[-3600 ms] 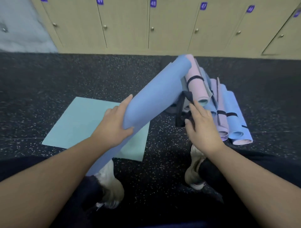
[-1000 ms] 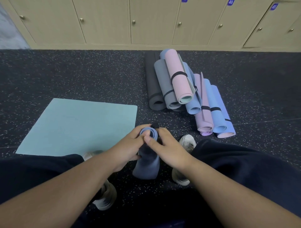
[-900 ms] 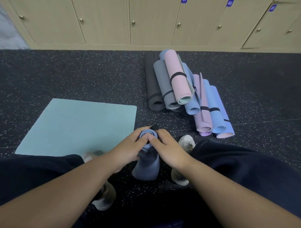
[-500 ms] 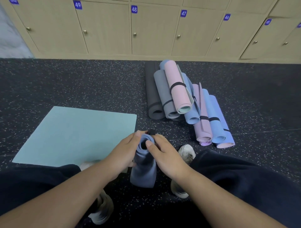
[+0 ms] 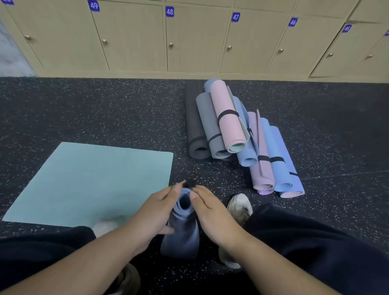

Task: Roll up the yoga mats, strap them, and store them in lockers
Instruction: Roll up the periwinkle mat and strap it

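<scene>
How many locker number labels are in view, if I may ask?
7: 49, 48, 47, 46, 45 across the lockers, plus cut-off labels at the far-left and far-right edges. More may be hidden.

Evenly lit and soft, without glare; bent at the edges by the wide lens; slightly blurred near the hands

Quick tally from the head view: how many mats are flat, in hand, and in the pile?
Unrolled, flat teal mat: 1
Held upright between left hand and right hand, rolled blue mat: 1
Rolled and stacked, pile of mats: 7 visible; more may be hidden underneath
Total: 9 visible
</scene>
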`<state>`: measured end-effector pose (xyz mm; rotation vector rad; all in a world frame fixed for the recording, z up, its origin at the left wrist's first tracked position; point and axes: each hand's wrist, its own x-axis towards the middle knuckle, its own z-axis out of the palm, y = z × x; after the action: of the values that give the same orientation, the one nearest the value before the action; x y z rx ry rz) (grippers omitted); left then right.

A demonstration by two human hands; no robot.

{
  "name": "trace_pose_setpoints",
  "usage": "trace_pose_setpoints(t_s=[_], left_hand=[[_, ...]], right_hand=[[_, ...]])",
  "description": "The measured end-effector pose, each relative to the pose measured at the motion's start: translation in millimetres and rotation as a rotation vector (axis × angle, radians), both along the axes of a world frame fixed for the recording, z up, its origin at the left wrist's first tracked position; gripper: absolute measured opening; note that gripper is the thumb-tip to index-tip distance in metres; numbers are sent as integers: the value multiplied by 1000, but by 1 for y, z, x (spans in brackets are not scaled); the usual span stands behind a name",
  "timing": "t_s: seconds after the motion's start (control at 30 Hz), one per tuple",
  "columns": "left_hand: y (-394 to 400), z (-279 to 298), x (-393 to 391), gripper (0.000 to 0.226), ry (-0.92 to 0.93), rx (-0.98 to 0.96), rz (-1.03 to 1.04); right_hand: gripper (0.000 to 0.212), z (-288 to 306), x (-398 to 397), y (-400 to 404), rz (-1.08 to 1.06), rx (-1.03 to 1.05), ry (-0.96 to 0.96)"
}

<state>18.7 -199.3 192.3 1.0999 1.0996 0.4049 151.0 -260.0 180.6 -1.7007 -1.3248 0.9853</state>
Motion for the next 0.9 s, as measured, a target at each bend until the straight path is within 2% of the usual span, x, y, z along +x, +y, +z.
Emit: trace_pose_setpoints(t_s=[0.17,0.37,0.53,0.67,0.73,0.77,0.9], left_hand=[[-4,-5,8,21,4,-59,-16],[-4,0,21,26,52,3,-79],[-3,-1,36,33,184,270,-195],[5,-2,36,42,250,442,-346],[13,-5,31,51,271,562,-369],[16,-7,28,54,278,604,-363],[17,-5,23,49,306,559,-356]], right_hand=[[25,-5,7,-1,-27,-64,60],[31,-2,19,1,-19,-130,139],[31,-1,24,2,2,-183,133],[43,2,22,2,-70,-236,275],[55,0,22,-1,-48,-172,196],[56,-1,22,-3,-7,-141,94],[52,-10,30,-9,180,-98,-269]])
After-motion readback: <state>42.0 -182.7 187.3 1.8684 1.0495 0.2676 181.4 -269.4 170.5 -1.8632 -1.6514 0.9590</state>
